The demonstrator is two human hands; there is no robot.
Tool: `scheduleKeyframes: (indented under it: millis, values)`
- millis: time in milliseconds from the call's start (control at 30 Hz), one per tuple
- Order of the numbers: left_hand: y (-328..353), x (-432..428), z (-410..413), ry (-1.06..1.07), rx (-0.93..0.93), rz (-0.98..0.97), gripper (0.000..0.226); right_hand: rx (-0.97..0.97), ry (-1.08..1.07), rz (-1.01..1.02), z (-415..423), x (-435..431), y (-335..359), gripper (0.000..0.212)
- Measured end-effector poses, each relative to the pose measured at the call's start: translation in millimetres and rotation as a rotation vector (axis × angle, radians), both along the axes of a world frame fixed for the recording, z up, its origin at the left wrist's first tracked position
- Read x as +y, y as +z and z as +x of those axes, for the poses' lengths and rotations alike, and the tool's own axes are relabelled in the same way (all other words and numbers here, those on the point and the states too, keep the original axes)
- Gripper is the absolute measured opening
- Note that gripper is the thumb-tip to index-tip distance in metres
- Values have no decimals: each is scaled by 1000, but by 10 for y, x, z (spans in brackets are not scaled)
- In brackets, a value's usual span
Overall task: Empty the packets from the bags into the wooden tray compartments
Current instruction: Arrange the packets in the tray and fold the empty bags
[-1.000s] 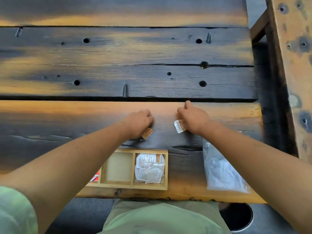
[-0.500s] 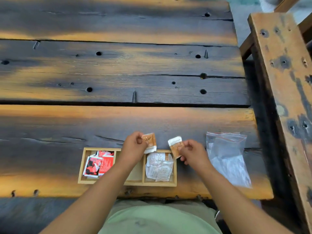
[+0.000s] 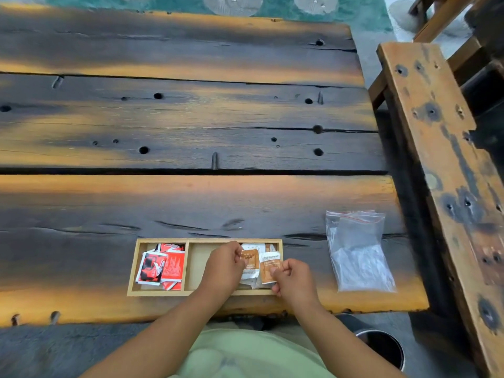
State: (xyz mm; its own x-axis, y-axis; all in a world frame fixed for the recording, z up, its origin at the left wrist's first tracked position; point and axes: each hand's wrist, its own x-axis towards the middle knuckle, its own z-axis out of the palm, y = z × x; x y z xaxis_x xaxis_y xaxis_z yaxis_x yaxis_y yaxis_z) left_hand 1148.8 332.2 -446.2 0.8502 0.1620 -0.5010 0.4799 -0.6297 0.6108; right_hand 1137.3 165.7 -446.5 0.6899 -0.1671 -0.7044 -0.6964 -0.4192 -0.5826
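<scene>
A wooden tray (image 3: pixel 161 241) with three compartments lies near the table's front edge. Red packets (image 3: pixel 163 266) fill its left compartment, the middle one shows bare wood, and white packets (image 3: pixel 253 246) lie in the right one. My left hand (image 3: pixel 223 268) pinches an orange packet (image 3: pixel 252 259) over the right compartment. My right hand (image 3: pixel 294 282) pinches a second orange and white packet (image 3: pixel 270 264) beside it. A clear plastic zip bag (image 3: pixel 357 249) lies flat to the right of the tray.
The table (image 3: pixel 191 132) is made of dark, worn planks with holes and gaps. A wooden bench (image 3: pixel 441 148) stands along its right side. A dark round bin (image 3: pixel 379 347) sits on the floor below the front right corner.
Both hands have drawn back from the table's middle toward the tray, each carrying its orange packet. The packets now hang over the right compartment, close together.
</scene>
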Motion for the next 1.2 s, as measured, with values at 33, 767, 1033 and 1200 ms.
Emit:
scheduleKeyframes:
  millis: [33, 767, 1033, 1200]
  values:
    - [-9, -5, 2, -26, -6, 31, 11, -8, -2, -17, 9, 16, 1, 29]
    - [61, 102, 166, -263, 27, 55, 31, -33, 102, -288, 13, -6, 76, 38]
    - [234, -373, 285, -400, 54, -176, 25, -192, -35, -33, -75, -414, 384, 11]
    - [275, -919, 445, -357, 78, -257, 22, -269, -98, -39, 153, -1087, 400, 10]
